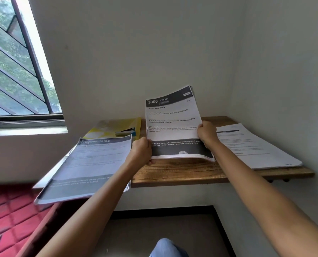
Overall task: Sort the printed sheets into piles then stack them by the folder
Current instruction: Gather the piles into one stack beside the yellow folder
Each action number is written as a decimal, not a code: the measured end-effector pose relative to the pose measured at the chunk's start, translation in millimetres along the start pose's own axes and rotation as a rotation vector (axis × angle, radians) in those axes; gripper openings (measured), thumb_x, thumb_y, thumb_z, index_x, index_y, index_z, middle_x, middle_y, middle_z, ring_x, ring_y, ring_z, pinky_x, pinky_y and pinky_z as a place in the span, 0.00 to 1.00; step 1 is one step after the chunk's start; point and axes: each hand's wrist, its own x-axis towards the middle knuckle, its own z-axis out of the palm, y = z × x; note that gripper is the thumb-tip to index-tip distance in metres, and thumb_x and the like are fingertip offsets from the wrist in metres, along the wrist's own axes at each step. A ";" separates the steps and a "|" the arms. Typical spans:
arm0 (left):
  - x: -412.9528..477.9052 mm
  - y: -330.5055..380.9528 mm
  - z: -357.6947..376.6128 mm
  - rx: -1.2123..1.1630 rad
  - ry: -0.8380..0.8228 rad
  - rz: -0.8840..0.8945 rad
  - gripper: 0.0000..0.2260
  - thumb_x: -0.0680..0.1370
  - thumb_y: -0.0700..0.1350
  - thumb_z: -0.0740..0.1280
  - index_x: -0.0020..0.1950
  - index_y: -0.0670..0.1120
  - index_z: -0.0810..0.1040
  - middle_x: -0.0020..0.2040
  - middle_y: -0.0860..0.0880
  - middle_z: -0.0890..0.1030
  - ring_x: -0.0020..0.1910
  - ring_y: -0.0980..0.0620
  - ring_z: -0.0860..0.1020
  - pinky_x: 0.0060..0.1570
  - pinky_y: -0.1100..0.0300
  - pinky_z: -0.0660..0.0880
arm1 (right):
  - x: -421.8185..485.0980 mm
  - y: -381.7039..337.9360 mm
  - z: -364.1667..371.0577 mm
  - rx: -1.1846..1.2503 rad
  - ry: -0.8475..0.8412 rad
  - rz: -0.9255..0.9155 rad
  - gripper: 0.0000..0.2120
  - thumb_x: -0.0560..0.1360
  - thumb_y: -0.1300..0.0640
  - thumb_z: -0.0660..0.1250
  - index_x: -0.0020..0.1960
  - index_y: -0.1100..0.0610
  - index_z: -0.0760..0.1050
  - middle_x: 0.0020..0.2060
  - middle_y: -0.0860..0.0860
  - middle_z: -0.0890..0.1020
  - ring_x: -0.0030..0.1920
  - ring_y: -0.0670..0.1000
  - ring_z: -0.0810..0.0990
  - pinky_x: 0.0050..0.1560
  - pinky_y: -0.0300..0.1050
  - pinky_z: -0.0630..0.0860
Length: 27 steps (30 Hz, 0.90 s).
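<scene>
Matt printed paper sheets (173, 125); rough-grained wooden shelf (182, 171); glossy yellow plastic folder (106, 128)

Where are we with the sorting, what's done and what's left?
Done: the DRESSING TABLE pile and the right pile lie on the wooden shelf. In hand: left hand and right hand grip the KITCHEN bundle upright, lower edge at the shelf. Left: set it down, then stack all piles by the yellow folder.

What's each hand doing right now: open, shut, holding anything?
Left hand: grips the left edge of the KITCHEN sheet stack.
Right hand: grips the right edge of the same stack.
</scene>
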 end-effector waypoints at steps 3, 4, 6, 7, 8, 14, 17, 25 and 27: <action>-3.5 -4.2 -3.8 0.005 -0.040 -0.025 0.10 0.84 0.42 0.52 0.50 0.40 0.70 0.45 0.44 0.75 0.31 0.50 0.78 0.24 0.62 0.76 | -7.7 2.9 -1.1 -0.005 -0.019 0.006 0.14 0.81 0.62 0.52 0.56 0.67 0.75 0.56 0.62 0.78 0.54 0.60 0.75 0.45 0.42 0.66; -4.6 -5.5 -6.1 -0.006 -0.036 -0.021 0.12 0.84 0.45 0.52 0.49 0.41 0.71 0.45 0.45 0.75 0.34 0.51 0.78 0.26 0.63 0.76 | -10.2 4.0 -1.8 -0.010 -0.028 0.008 0.14 0.81 0.62 0.52 0.57 0.66 0.74 0.56 0.61 0.78 0.55 0.59 0.75 0.45 0.42 0.66; -1.6 -9.6 -10.4 -0.120 -0.060 -0.032 0.16 0.84 0.51 0.53 0.51 0.42 0.74 0.47 0.47 0.78 0.41 0.52 0.79 0.37 0.61 0.78 | -15.1 6.3 -2.9 -0.023 -0.048 0.010 0.14 0.81 0.62 0.52 0.57 0.66 0.74 0.56 0.61 0.78 0.51 0.58 0.75 0.45 0.42 0.66; 3.4 -12.1 -12.7 -0.245 -0.085 -0.059 0.18 0.83 0.53 0.53 0.53 0.42 0.75 0.49 0.47 0.80 0.46 0.50 0.80 0.46 0.56 0.80 | -17.4 7.6 -2.9 -0.030 -0.060 0.009 0.14 0.81 0.62 0.52 0.57 0.66 0.74 0.55 0.61 0.78 0.49 0.56 0.74 0.45 0.43 0.67; 10.3 -14.2 -14.4 -0.381 -0.095 -0.096 0.19 0.83 0.55 0.54 0.54 0.42 0.76 0.51 0.46 0.81 0.50 0.47 0.80 0.53 0.51 0.79 | -19.8 8.3 -2.6 -0.037 -0.075 0.012 0.14 0.81 0.62 0.52 0.57 0.65 0.75 0.55 0.61 0.78 0.47 0.54 0.73 0.45 0.43 0.67; 49.8 -12.4 -24.2 -0.800 -0.076 -0.224 0.14 0.83 0.52 0.57 0.50 0.43 0.77 0.45 0.46 0.82 0.39 0.50 0.82 0.36 0.56 0.80 | -30.5 9.2 2.3 -0.034 -0.142 0.054 0.14 0.80 0.60 0.53 0.58 0.63 0.75 0.55 0.59 0.79 0.48 0.55 0.75 0.47 0.44 0.70; 64.3 -11.6 -27.8 -0.842 -0.070 -0.190 0.16 0.83 0.51 0.57 0.55 0.40 0.76 0.44 0.45 0.82 0.38 0.49 0.82 0.32 0.58 0.81 | -34.3 11.3 5.3 -0.019 -0.172 0.081 0.14 0.80 0.59 0.54 0.57 0.61 0.75 0.54 0.58 0.79 0.50 0.56 0.77 0.49 0.47 0.74; 93.9 -20.6 -31.5 -0.988 -0.001 -0.137 0.14 0.83 0.52 0.58 0.57 0.42 0.75 0.44 0.43 0.82 0.36 0.48 0.83 0.36 0.53 0.82 | -42.9 14.8 8.9 0.044 -0.218 0.086 0.11 0.79 0.62 0.55 0.52 0.61 0.75 0.50 0.57 0.79 0.45 0.53 0.74 0.46 0.42 0.70; 100.1 -22.6 -31.2 -1.027 0.031 -0.138 0.13 0.83 0.50 0.57 0.62 0.44 0.74 0.46 0.44 0.81 0.39 0.47 0.81 0.37 0.53 0.81 | -44.0 16.0 10.1 0.041 -0.220 0.079 0.10 0.79 0.62 0.55 0.49 0.61 0.75 0.48 0.56 0.78 0.44 0.52 0.74 0.45 0.42 0.70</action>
